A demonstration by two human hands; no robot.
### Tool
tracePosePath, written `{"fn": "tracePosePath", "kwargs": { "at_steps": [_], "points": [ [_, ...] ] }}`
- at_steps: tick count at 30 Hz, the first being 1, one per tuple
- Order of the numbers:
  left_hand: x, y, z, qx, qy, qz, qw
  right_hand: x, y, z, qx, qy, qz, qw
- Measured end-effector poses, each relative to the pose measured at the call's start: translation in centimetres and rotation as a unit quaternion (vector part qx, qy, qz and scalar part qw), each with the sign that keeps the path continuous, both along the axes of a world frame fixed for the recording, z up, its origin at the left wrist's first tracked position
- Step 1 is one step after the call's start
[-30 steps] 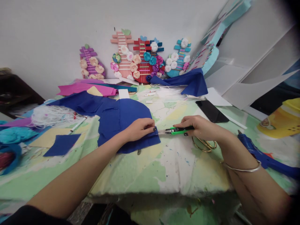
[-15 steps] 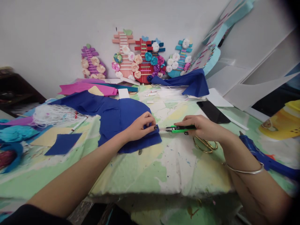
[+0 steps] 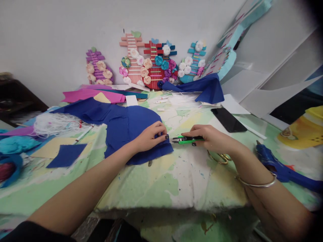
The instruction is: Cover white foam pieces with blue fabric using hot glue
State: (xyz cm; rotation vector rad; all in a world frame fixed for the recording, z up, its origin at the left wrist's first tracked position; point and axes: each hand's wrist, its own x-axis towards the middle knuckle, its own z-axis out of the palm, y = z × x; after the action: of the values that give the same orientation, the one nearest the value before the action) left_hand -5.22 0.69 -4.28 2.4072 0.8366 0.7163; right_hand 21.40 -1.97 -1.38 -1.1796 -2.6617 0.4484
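Note:
A sheet of dark blue crepe paper lies folded on the paint-stained table. My left hand pinches its right edge with the fingers closed. My right hand grips a green and black utility knife. The knife's tip points left and meets the paper edge right by my left fingertips. A metal bangle sits on my right wrist.
Gold-handled scissors lie under my right wrist. A blue glue gun and a yellow container are at the right, a black phone behind. Paper-flower guitar crafts lean on the wall. White string and paper scraps crowd the left.
My right hand has slid the knife left until its tip reaches the paper edge. My left fingers have curled tighter on that edge.

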Motion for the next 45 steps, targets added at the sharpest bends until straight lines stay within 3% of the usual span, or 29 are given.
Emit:
{"fn": "tracePosePath", "kwargs": {
  "at_steps": [6, 12, 17, 21, 31, 35, 45],
  "points": [
    [0.1, 0.2, 0.3, -0.001, 0.019, 0.004, 1.0, 0.3, 0.3, -0.2, 0.005, 0.008, 0.0, 1.0],
    [0.2, 1.6, 2.6, -0.024, 0.14, -0.029, 0.989, 0.4, 0.5, -0.5, -0.013, 0.021, 0.004, 1.0],
    [1.1, 3.9, 4.6, -0.036, 0.194, -0.143, 0.97, 0.4, 0.5, -0.5, -0.014, 0.028, 0.003, 1.0],
    [2.2, 5.2, 5.2, -0.1, 0.227, -0.203, 0.947, 0.5, 0.5, -0.5, -0.009, 0.031, 0.004, 0.999],
    [2.9, 6.9, 4.3, -0.216, 0.194, -0.274, 0.917, 0.1, 0.5, -0.5, 0.006, 0.028, -0.016, 0.999],
    [2.5, 7.5, 3.8, -0.222, 0.203, -0.278, 0.912, 0.1, 0.6, -0.6, 0.009, 0.036, -0.02, 0.999],
    [1.8, 7.8, 2.7, -0.266, 0.123, -0.266, 0.918, -0.1, 0.6, -0.7, 0.0, 0.043, -0.014, 0.999]
  ]
}}
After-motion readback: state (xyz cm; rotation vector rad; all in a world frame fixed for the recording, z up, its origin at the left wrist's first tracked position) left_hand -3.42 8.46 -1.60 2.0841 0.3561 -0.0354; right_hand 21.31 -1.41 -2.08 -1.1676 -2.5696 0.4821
